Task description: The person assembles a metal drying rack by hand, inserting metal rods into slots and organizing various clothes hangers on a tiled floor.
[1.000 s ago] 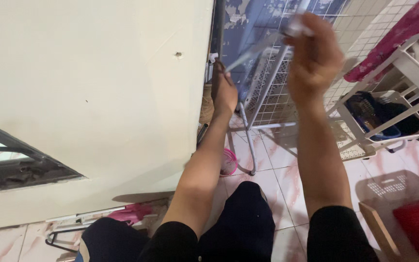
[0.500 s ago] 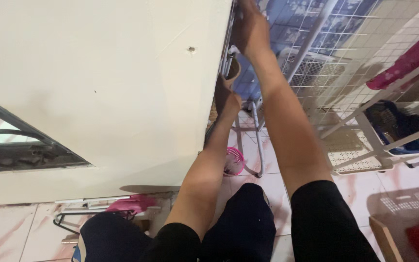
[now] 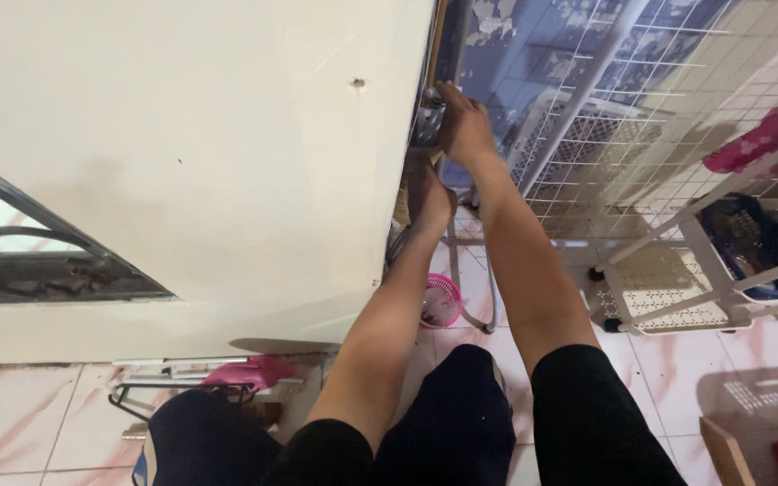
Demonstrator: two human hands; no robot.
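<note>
- metal fitting (image 3: 427,121), small and grey, sat on the right edge of the cream wall (image 3: 227,162), high up and at the far end of your reach, with the peeling blue surface (image 3: 515,54) just behind it.
- your right hand (image 3: 466,126) was clenched over that fitting, fingers curled round it from the right side; what the fingertips did underneath was hidden.
- your left hand (image 3: 429,196) lay just below, against the same wall edge. i cannot tell whether it gripped something or only pressed there, as the palm faced away from the camera.
- both arms were stretched out nearly straight, close together but apart, over your dark-clad knees.
- to my eye the step in hand was working the fitting itself, the right hand doing the work and the left bracing at the edge.
- a further move there would call for a firm pinch and a small, careful motion, since the spot was cramped between the wall and the white wire rack (image 3: 677,135).
- round about: a small pink basket (image 3: 441,300) on the tiled floor (image 3: 659,360) beneath your arms, a pink cloth (image 3: 772,126) draped on the rack, and a barred window (image 3: 29,261) at the left.
</note>
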